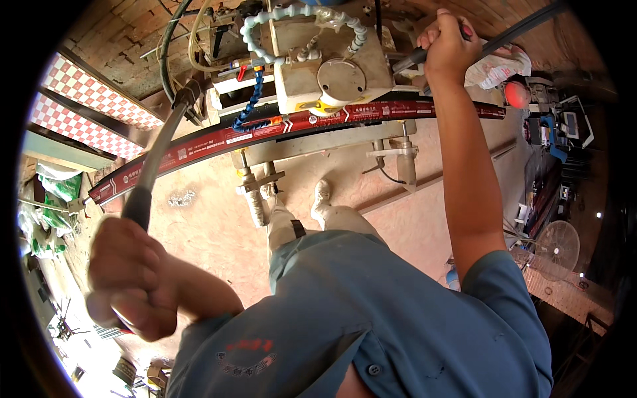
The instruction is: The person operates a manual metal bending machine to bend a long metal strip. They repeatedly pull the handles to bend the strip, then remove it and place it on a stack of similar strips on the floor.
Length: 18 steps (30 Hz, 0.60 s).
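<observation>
My left hand [133, 278], slightly blurred, is closed around the black grip of a long metal lever [158, 149]. That lever slopes up to a pivot at the machine's left side. Farther off at the upper right, my right hand [451, 50] wraps round a black-handled lever [415, 60] with a red tip showing by the thumb. Between the hands stands a cream machine housing [285, 86] with a round cover. A long profile in red printed film [199, 147] lies crosswise in front of it. A blue segmented hose [251, 103] with an orange nozzle reaches down to the profile.
Two metal clamps, one on the left [255, 186] and one on the right [406, 159], stick out toward me below the profile. Red-and-white checked panels [93, 83] and green-white bags [61, 189] are at left. A round fan [557, 245] stands at right.
</observation>
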Tool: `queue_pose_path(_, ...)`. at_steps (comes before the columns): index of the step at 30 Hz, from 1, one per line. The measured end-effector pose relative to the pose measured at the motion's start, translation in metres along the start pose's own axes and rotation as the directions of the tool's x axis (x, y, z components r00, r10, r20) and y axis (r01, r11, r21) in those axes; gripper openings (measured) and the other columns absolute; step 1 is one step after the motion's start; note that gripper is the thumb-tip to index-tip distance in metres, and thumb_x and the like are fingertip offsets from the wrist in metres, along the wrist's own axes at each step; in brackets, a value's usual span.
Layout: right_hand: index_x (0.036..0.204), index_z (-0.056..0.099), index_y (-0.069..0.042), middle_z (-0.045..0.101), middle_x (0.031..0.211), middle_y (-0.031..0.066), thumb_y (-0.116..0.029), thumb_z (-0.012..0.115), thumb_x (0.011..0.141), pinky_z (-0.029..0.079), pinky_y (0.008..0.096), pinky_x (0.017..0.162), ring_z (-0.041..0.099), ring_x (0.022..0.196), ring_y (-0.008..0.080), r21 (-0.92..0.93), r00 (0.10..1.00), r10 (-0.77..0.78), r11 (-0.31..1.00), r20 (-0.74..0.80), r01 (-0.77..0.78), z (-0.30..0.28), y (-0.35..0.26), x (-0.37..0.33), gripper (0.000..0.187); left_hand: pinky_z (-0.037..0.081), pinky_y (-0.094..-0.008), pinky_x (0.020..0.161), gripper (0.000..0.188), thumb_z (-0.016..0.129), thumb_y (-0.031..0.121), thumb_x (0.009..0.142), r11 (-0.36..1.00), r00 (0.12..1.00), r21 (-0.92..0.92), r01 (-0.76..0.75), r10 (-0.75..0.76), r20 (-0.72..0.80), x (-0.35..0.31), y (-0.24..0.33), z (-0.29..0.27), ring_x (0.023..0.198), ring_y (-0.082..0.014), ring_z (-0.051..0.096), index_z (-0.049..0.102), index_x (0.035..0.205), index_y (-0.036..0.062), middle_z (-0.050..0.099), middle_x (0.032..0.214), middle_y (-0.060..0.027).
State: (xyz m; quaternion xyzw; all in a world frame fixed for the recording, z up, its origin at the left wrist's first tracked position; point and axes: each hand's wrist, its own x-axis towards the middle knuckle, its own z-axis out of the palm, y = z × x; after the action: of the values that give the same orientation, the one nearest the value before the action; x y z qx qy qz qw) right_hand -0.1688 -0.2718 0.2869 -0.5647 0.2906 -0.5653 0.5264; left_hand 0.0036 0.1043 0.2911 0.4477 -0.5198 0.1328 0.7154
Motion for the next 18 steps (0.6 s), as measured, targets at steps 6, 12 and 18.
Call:
queue_pose_path(6, 0.069, 0.045, -0.013, 0.042, 0.052, -0.0008, -0.01, 0.059, 0.089, 0.033, 0.0274, 0.039, 0.038, 0.04, 0.0111, 0.074, 0.968, 0.02, 0.996, 0.251, -0.039, -0.017, 0.008, 0.005, 0.025, 0.034, -0.036, 0.059, 0.02, 0.044, 0.019, 0.085, 0.998, 0.999, -0.05, -0.031, 0.03, -0.016, -0.038, 0.008, -0.006, 0.054, -0.0155, 0.036, 0.035, 0.069, 0.014, 0.036, 0.06, 0.0001)
queue_pose_path(12, 0.066, 0.045, -0.013, 0.042, 0.05, -0.0005, -0.01, 0.061, 0.086, 0.033, 0.0274, 0.04, 0.038, 0.039, 0.0122, 0.101, 0.929, 0.054, 0.99, 0.366, -0.097, -0.021, 0.003, 0.003, 0.026, 0.032, -0.0372, 0.059, 0.023, 0.046, 0.012, 0.083, 0.996, 0.996, -0.076, 0.048, -0.054, -0.072, -0.038, 0.006, -0.016, 0.055, -0.0159, 0.035, 0.032, 0.064, 0.0136, 0.035, 0.057, -0.002)
queue_pose_path(18, 0.066, 0.045, -0.008, 0.04, 0.051, 0.001, -0.008, 0.06, 0.085, 0.034, 0.029, 0.044, 0.039, 0.043, 0.0131, 0.113, 0.965, 0.062, 0.989, 0.256, -0.093, -0.015, 0.001, -0.002, 0.024, 0.032, -0.0364, 0.059, 0.026, 0.045, 0.015, 0.083, 0.994, 0.991, -0.095, 0.056, -0.067, -0.115, -0.037, 0.008, -0.002, 0.053, -0.0151, 0.034, 0.031, 0.061, 0.015, 0.032, 0.056, -0.0005)
